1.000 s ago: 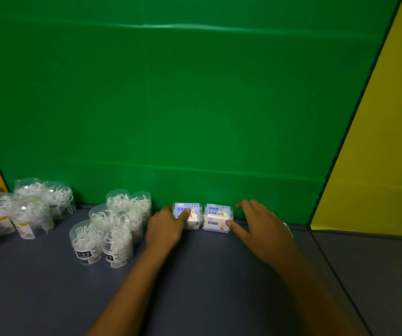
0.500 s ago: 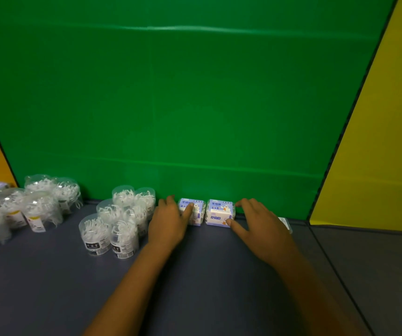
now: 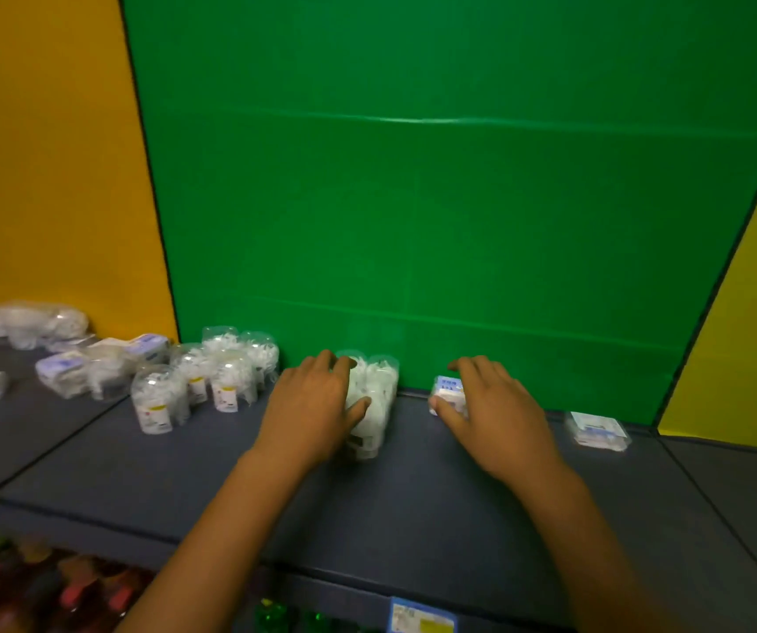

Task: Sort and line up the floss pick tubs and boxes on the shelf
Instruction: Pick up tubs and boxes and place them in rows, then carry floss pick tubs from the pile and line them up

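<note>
A tight group of clear floss pick tubs stands at the back of the dark shelf, against the green wall. My left hand wraps the group from the left, thumb across the front tub. My right hand covers a small blue-and-white floss pick box, thumb on its front face. Another cluster of tubs stands further left. A flat box lies at the right end of the shelf. Everything is slightly blurred.
Loose boxes and clear bags lie on the shelf's left section before the orange wall. A price label hangs on the shelf's front edge. Coloured goods and green items sit below.
My left hand left the left box and now holds the group of tubs beside it. My view swung left and down, showing more of the left shelf. My right hand stays on a box.
</note>
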Demonstrator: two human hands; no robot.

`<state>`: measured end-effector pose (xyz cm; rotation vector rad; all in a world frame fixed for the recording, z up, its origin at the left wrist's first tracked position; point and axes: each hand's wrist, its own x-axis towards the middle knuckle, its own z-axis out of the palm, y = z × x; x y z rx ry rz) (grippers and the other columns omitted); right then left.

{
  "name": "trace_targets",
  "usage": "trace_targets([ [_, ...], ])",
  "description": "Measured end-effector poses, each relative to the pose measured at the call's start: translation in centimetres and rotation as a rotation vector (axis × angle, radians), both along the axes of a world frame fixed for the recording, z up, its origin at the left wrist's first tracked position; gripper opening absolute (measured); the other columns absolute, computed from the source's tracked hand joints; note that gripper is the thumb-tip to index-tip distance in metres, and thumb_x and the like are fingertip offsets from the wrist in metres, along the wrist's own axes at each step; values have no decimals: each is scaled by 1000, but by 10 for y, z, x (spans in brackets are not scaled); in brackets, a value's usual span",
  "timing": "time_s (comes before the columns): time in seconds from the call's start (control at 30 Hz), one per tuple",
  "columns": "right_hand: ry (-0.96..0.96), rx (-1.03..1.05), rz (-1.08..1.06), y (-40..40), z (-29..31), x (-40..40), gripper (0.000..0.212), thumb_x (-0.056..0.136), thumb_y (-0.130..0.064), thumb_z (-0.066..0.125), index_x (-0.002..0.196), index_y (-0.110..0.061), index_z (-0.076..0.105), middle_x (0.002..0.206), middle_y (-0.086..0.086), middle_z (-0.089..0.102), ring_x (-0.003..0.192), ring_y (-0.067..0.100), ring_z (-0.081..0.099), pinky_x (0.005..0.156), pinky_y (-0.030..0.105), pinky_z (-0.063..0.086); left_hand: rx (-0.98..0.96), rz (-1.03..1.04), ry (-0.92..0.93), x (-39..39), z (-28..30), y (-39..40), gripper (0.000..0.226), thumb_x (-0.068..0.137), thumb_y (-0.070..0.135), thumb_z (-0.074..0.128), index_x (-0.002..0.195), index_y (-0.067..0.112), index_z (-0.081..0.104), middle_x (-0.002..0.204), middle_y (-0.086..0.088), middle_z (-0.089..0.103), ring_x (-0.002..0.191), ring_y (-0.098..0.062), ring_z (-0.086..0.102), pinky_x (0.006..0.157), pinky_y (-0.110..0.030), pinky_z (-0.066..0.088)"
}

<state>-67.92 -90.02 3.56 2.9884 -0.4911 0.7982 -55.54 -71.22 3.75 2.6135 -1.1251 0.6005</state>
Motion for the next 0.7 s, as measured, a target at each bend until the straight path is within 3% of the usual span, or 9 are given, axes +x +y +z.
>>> trace_targets([
  [0.43, 38, 40, 254, 186, -17, 83, 58, 95, -60, 38, 137, -20, 39, 132, 0, 48, 121, 20, 45, 98, 34, 40, 31, 302, 43, 33, -27, 219, 56, 93, 55, 44, 136, 21, 40, 130, -4, 49, 119, -25, 48, 94, -37, 41],
  [0.7, 34, 29, 454, 280, -9, 143, 50, 94, -55, 45, 131, -23, 43, 127, -1, 50, 118, 21, 47, 94, 36, 41, -35, 462, 60, 52, -24, 327, 56, 93, 55, 44, 139, 24, 39, 130, -1, 48, 120, -22, 47, 96, -37, 42],
])
